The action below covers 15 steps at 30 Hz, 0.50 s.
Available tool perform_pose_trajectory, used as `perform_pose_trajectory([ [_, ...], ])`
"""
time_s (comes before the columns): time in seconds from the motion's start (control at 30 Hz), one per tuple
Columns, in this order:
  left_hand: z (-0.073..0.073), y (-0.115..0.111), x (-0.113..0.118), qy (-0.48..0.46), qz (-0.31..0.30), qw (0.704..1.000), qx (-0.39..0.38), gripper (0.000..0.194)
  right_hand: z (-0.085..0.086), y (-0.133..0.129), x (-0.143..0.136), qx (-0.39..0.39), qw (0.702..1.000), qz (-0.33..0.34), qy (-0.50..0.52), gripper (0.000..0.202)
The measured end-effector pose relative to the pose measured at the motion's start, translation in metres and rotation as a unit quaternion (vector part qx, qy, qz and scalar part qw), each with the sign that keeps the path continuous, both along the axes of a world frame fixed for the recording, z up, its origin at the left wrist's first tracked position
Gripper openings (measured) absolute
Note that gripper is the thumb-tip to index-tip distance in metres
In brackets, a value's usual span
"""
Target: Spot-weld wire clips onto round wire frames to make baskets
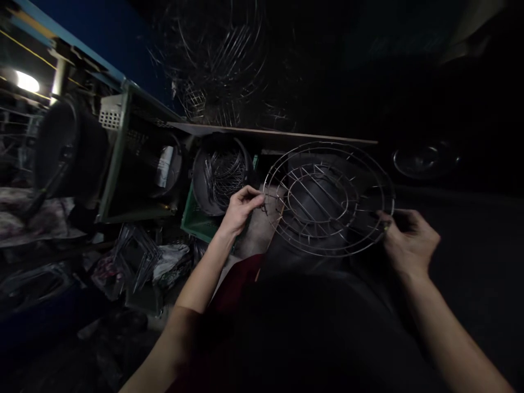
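A round wire rack with concentric rings and parallel cross wires is held up in front of my body. My left hand pinches its outer ring at the left edge between thumb and fingers. On the opposite side, my right hand grips the rim near its right edge, with the fingertips partly hidden in shadow. The rack looks slightly tilted and clear of the floor. Just left of my left hand stands a dark bucket with a heap of thin wire pieces in it.
A green crate sits under the wire-filled bucket. Another black bucket and a larger crate stand farther left. Wire racks are piled behind a board edge. Square metal frames lie at lower left. The right side is very dark.
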<state>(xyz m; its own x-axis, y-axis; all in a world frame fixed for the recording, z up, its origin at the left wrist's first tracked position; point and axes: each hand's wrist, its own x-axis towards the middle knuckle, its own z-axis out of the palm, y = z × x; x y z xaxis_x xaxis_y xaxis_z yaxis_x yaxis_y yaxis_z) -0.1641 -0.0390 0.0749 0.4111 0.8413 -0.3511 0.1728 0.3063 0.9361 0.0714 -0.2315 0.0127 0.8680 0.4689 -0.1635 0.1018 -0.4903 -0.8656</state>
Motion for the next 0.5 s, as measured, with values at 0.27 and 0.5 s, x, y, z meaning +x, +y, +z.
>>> perform_pose_trajectory([
  [0.27, -0.020, -0.011, -0.023, -0.003, -0.049, 0.999, -0.009, 0.038, -0.006, -0.007, 0.013, 0.015, 1.000, -0.009, 0.018, 0.028],
  [0.5, -0.006, -0.012, -0.026, 0.067, -0.160, 0.978, 0.116, 0.042, -0.014, -0.007, 0.015, 0.032, 0.999, -0.041, 0.009, 0.033],
])
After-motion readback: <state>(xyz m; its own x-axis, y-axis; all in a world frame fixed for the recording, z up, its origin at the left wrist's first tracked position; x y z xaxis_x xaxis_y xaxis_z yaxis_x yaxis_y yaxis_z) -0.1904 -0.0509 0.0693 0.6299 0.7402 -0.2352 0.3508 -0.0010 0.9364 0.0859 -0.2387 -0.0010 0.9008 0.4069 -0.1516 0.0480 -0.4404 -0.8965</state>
